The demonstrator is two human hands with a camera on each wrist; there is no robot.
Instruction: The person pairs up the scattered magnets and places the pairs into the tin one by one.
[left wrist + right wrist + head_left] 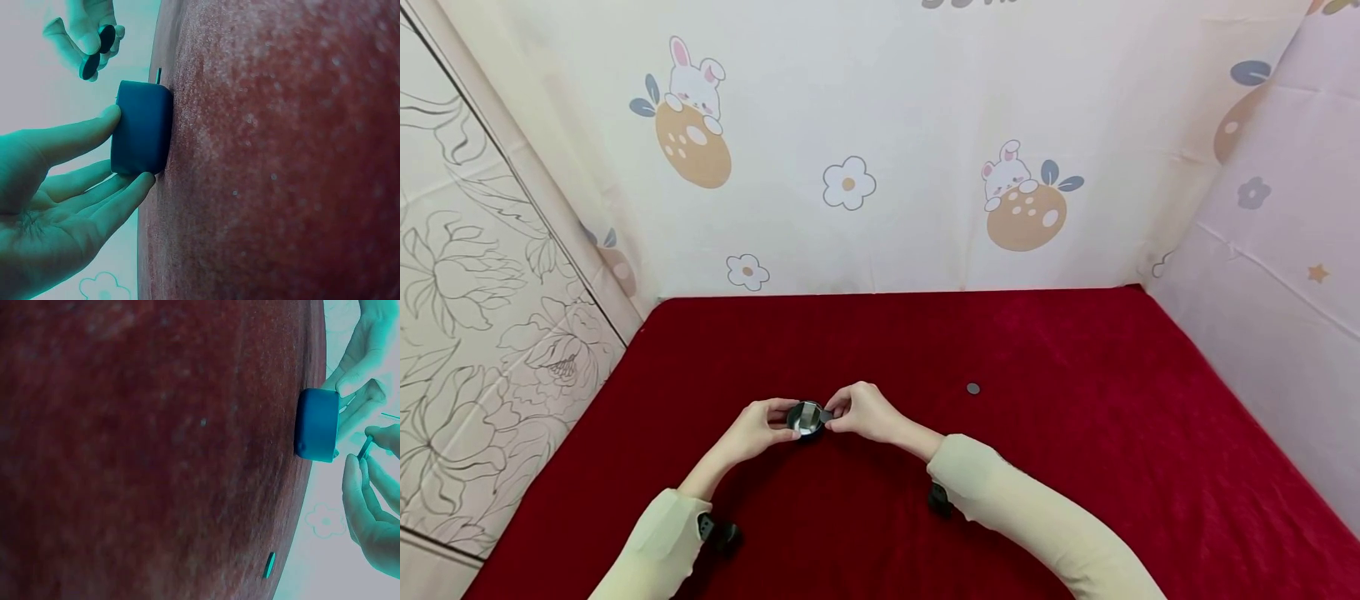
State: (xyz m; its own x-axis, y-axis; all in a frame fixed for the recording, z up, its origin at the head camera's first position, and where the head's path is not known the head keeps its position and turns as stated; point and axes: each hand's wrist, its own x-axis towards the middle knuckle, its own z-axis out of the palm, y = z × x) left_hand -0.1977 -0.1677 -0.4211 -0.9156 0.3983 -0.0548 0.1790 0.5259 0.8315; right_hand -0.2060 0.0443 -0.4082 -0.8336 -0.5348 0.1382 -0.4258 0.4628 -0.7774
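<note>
Red velvety cloth (850, 533) spreads under both hands in the head view, where the left hand (758, 430) holds a dark round container (806, 422) between thumb and fingers, its shiny, silvery inside facing up. Just beside that grip, the right hand (867, 412) pinches a small dark disc (827, 416) close to the container's rim. Farther right of the pinch, well apart, a loose disc (973, 388) lies flat on the cloth; beyond both grips hangs a pale curtain (925, 100) printed with rabbits and flowers. From the left wrist, the container sits on the cloth, thumb against one side and fingertips against the other, with only its own width between them. Above its open side, the right hand has a second disc (107, 39) beside the pinched one. From the right wrist, the pinched disc shows nearly edge-on between thumb and fingertips almost closed together, apart from the container; the loose disc lies on the cloth away from both grips.
</note>
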